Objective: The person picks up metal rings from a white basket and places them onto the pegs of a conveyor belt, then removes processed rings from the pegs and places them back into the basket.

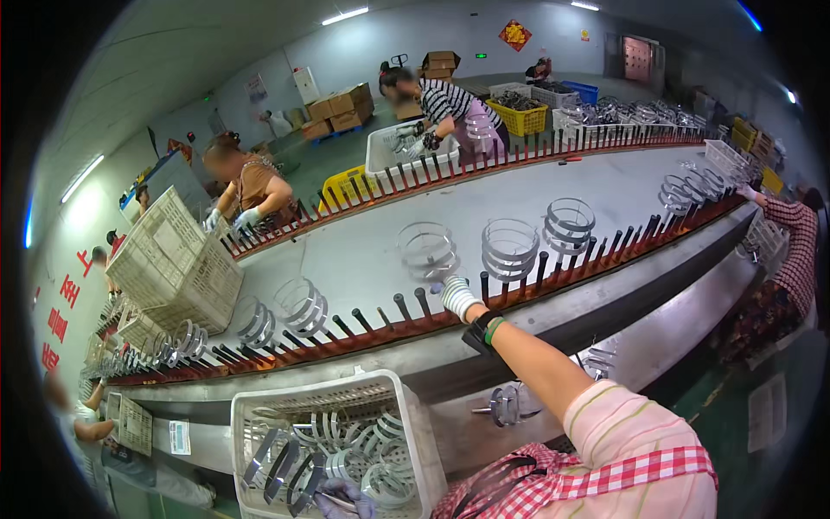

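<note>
My right hand (458,297), in a white striped glove, reaches across the near row of black-tipped pegs. Its curled fingers meet the lower edge of a set of shiny metal rings (428,252), which looks blurred above the table. My left hand (344,499), in a greyish-purple glove, is low in a white plastic crate (399,381). Its fingers close around a set of wide metal rings (285,471), partly cut off by the lower edge of the picture. More loose metal rings (346,432) fill the crate around it.
Several ring sets, such as one set (510,249), stand along the long grey table (363,251). Rows of pegs (406,304) line both edges. Stacked crates (177,259) stand at the left. Co-workers (454,112) work across the table and at the right end.
</note>
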Motion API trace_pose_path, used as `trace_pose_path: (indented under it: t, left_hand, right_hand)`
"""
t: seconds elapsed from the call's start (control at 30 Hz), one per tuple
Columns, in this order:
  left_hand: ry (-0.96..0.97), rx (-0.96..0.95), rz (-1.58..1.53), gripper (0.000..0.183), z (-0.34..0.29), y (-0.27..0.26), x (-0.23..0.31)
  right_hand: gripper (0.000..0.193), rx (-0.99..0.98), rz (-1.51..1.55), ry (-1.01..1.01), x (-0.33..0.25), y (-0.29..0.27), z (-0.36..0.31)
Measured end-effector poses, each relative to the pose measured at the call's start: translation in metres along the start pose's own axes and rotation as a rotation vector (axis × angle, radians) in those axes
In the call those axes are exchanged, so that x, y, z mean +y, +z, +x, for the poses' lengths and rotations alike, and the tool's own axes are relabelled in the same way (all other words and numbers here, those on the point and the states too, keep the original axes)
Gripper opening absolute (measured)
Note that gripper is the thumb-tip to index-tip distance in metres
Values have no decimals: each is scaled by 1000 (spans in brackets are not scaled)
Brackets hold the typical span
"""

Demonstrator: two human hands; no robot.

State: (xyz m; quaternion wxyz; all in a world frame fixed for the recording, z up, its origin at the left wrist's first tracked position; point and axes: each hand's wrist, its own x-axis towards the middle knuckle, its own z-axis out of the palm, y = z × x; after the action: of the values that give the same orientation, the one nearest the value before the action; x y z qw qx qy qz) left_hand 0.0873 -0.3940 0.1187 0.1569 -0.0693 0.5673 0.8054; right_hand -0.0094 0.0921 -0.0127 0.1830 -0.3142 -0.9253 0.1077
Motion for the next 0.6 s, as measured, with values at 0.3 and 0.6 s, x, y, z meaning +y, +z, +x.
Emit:
trace_pose_path:
  t: [0.3,0.6]
  left_hand:
    - [-193,-440,-451,41,-5,75,6]
    - [66,-450,268,38,-9,82,9]
  right_hand:
    - [24,373,-241,-427,-43,9,-4]
    - [30,-108,242,-214,-110,22,4]
